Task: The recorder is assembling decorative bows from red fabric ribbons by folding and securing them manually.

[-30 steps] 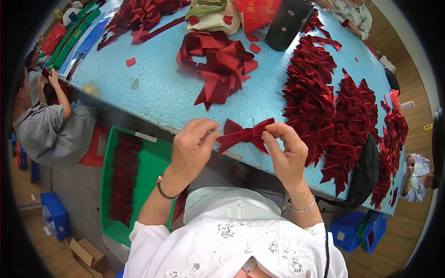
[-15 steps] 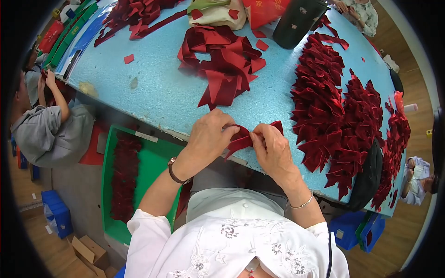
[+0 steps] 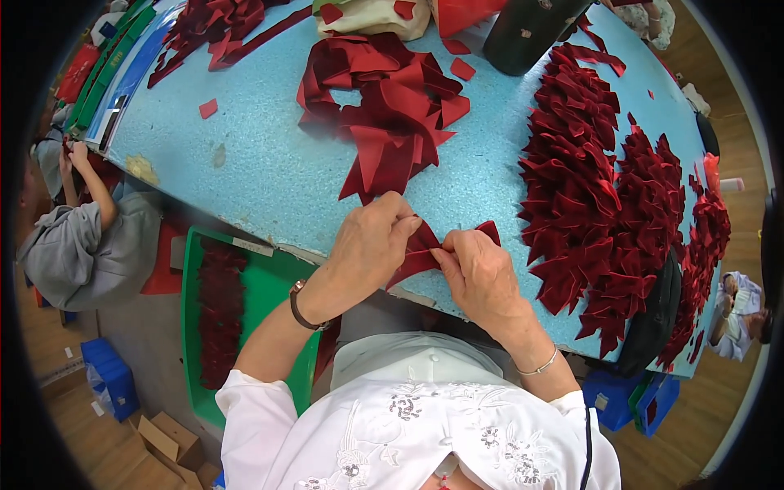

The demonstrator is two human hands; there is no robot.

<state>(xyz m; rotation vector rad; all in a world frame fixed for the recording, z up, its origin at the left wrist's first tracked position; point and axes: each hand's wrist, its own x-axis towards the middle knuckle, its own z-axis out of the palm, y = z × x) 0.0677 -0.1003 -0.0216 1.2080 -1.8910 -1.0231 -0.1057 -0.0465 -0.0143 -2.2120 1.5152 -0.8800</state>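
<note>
Head view, frame centre: my left hand (image 3: 371, 245) and right hand (image 3: 482, 273) pinch a red ribbon (image 3: 420, 249) mid-fold; next, I judge, cinching its middle tight.

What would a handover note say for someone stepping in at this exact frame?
Left hand: pinching the left side of a dark red velvet ribbon bow.
Right hand: pinching its middle and right side.
The bow is at the near edge of the light blue foam-topped table.
Done: large heap of finished red bows to the right.
Left: pile of loose red ribbon strips ahead; green plastic tray of red pieces lower left.
</note>
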